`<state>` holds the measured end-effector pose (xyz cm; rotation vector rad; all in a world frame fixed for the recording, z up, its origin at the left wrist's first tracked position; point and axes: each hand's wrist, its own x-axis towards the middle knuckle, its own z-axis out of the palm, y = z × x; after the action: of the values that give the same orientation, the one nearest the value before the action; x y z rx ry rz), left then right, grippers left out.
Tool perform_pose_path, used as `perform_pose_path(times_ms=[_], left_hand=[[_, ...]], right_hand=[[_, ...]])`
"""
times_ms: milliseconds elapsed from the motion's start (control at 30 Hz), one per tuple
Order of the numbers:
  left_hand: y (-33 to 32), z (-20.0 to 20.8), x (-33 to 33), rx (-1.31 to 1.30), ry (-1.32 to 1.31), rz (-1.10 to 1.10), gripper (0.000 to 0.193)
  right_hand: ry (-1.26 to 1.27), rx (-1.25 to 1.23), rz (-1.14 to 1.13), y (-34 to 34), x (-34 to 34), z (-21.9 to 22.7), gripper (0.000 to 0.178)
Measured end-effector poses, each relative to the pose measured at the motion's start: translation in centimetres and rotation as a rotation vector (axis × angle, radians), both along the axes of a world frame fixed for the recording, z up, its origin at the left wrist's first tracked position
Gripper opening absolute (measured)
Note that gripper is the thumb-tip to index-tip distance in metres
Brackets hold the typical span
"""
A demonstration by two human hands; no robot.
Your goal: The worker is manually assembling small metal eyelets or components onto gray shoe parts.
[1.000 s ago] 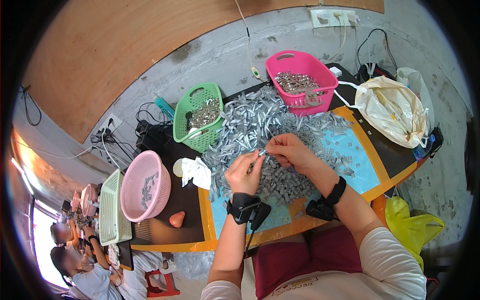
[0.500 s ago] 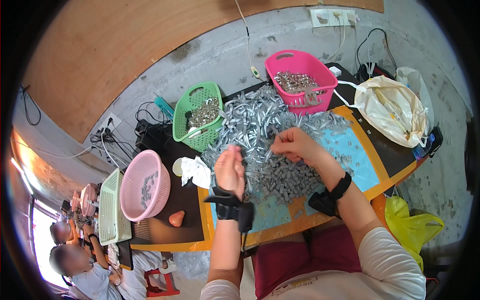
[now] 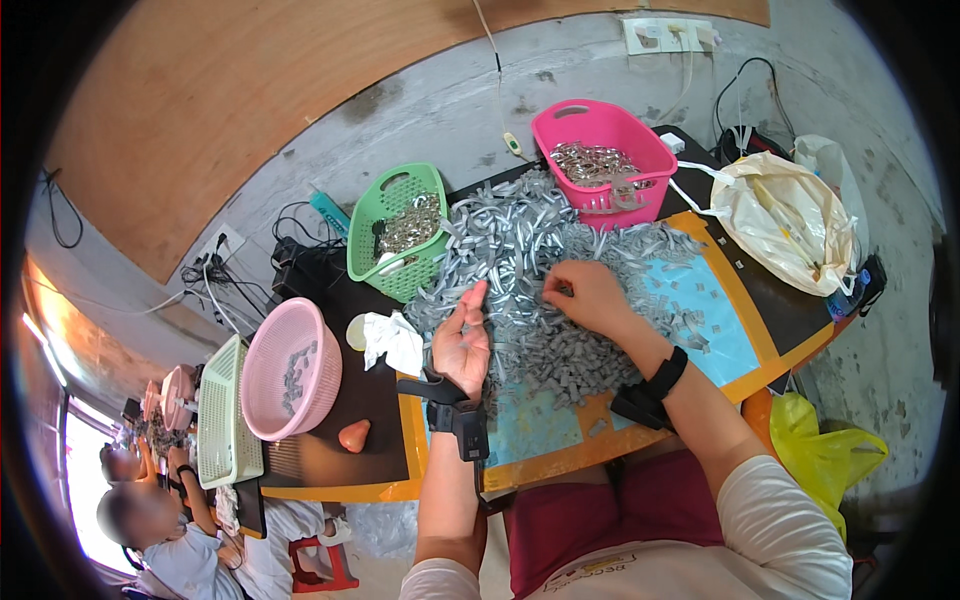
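A person's bare hands work above a heap of shiny grey strips (image 3: 505,225) and small grey pieces (image 3: 585,365) at the center of the frame. The left hand (image 3: 462,345) is turned palm up at the heap's left edge, its fingers loosely curled and spread from the palm, nothing visible in it. The right hand (image 3: 592,298), just over the middle of the heap, curls its fingers in near the thumb; whether it grips anything cannot be made out. The heap covers much of a blue sheet (image 3: 720,345) edged in orange on a dark table (image 3: 375,410). Behind it, toward the top, a bright pink basket (image 3: 605,125) and a green basket (image 3: 405,288) hold metal parts. At left, a pale pink basket (image 3: 325,395) containing grey pieces stands beside a cream basket (image 3: 235,400), with a crumpled white tissue (image 3: 393,340) near the heap. Another person (image 3: 165,540) sits at lower left; a cream bag (image 3: 770,200) rests at upper right.
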<state>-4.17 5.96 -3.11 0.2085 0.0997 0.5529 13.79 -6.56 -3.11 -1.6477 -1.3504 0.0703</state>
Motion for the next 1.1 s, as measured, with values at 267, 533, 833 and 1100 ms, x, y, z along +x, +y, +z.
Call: perform_pose_path(times_ms=[267, 533, 833, 1100], left_hand=[[-1.5, 0.9, 0.6, 0.432, 0.404, 0.084, 0.023], [-3.1, 1.9, 1.6, 0.714, 0.477, 0.166, 0.02], [-4.0, 1.5, 2.2, 0.829, 0.53, 0.306, 0.004], [-4.4, 1.4, 2.3, 0.877, 0.423, 0.334, 0.005]], right_hand=[[0.319, 0.035, 0.07, -0.5, -1.0, 2.2, 0.017], [0.431, 0.031, 0.169, -0.5, -1.8, 2.5, 0.018], [0.54, 0.083, 0.211, -0.7, -2.4, 2.4, 0.017], [1.094, 0.06, 0.362, -1.1, -2.9, 2.7, 0.017]])
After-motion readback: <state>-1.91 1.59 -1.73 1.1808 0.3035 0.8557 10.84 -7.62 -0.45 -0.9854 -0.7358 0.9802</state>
